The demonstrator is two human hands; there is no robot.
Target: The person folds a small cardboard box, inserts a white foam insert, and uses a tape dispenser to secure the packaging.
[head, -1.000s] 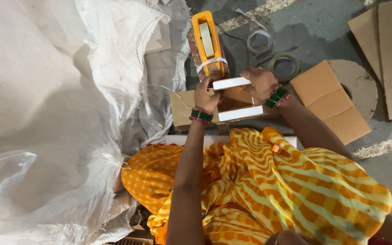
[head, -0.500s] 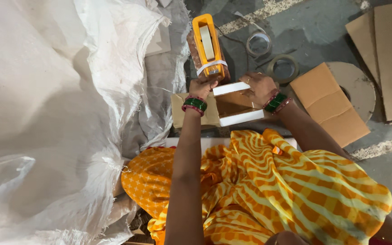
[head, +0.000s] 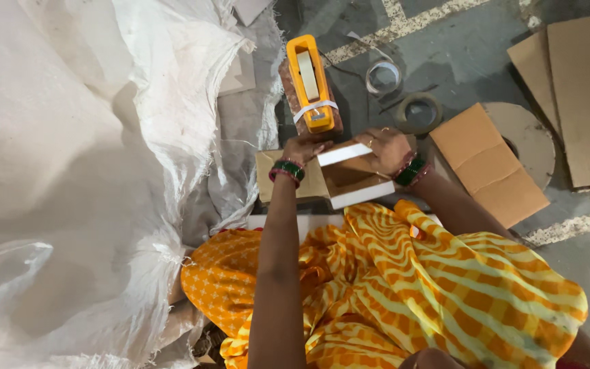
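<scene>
a: item one, nearest: the person's lap, orange and yellow striped cloth (head: 404, 287), seated on the floor.

b: and the hands?

a: item two: small cardboard box (head: 353, 176), brown inside, white edges top and bottom, open side facing up. it sits just past the knees, between both hands. left hand (head: 303, 147) grips its left end, fingers curled over the top corner, green bangles at the wrist. right hand (head: 385, 149) is closed on the right end, a ring on one finger, green bangles too.

b: under the box?

a: item three: flat brown card piece (head: 271, 179), sticking out to the left beneath it.

b: left side?

a: item four: large white woven sack (head: 83, 164), crumpled, filling that whole side.

b: further out?

a: item five: orange tape dispenser (head: 310, 83), upright on a reddish block, white strip across its near end, just beyond the left hand. item six: two tape rolls, one clear (head: 383, 74), one brownish (head: 418, 112), on the grey floor. item seven: folded brown carton flat (head: 489, 164) to the right, overlapping a round card disc (head: 527, 137). item eight, farthest: tall brown cardboard sheets (head: 575, 89) at the right edge.
</scene>
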